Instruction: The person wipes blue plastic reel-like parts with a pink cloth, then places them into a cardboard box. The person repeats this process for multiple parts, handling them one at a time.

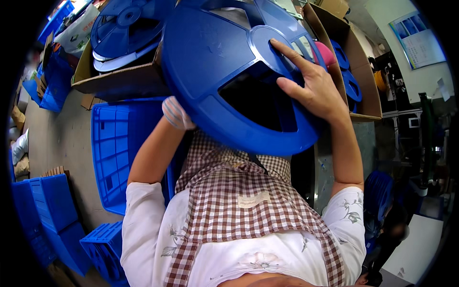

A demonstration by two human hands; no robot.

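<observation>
A large blue plastic reel (205, 52) with wide cut-outs and a raised round hub is tilted up before my chest. My left hand (176, 113), in a pale striped glove, is at its lower left edge. Its fingers go out of sight behind the reel and it appears to hold it from below. Bare, my right hand (318, 91) lies over the reel's right side. The index finger stretches onto the hub and the thumb stands apart over a cut-out; the other fingers are mostly hidden.
A cardboard box (119, 81) with blue reels (117, 28) stands at the far left, another box (368, 103) at the far right. Left of me is a blue plastic crate (107, 153). Stacked blue bins (55, 201) stand farther left, and a wall poster (418, 40) hangs at right.
</observation>
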